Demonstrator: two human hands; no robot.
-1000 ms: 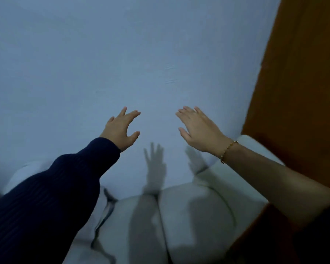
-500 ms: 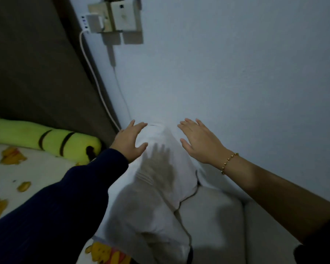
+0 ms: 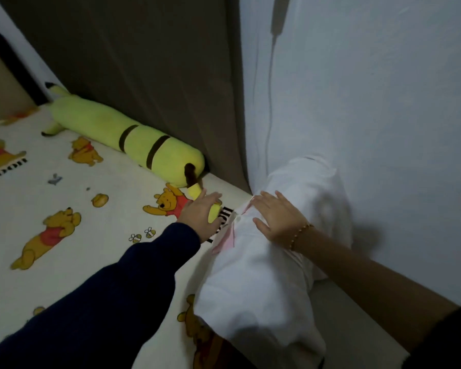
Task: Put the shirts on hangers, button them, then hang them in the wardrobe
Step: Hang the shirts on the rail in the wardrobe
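- Bed (image 3: pixel 64 195), covered in a bear-print sheet, is lying against the wall (image 3: pixel 383 102).
- White garment (image 3: pixel 250 288) is lying bunched at the bed's right edge, leaning on the wall.
- Yellow plush (image 3: pixel 104 123) is lying along the dark curtain (image 3: pixel 144 62).
- Right hand (image 3: pixel 277 217) is resting flat on the garment, fingers spread.
- Left hand (image 3: pixel 200 214) is reaching, fingers straight, over the plush's tail, gripping nothing.

Bedsheet (image 3: pixel 117 235): cream, printed with yellow bears in red tops. Plush bolster (image 3: pixel 104 129): lime-yellow, two dark brown bands. Curtain (image 3: pixel 157 75): plain grey-brown. Wall (image 3: pixel 383 102): pale blue-white. Shirt (image 3: pixel 250 288): white, pink trim. Sleeve (image 3: pixel 104 315): navy. Bracelet (image 3: pixel 301 233): gold beads
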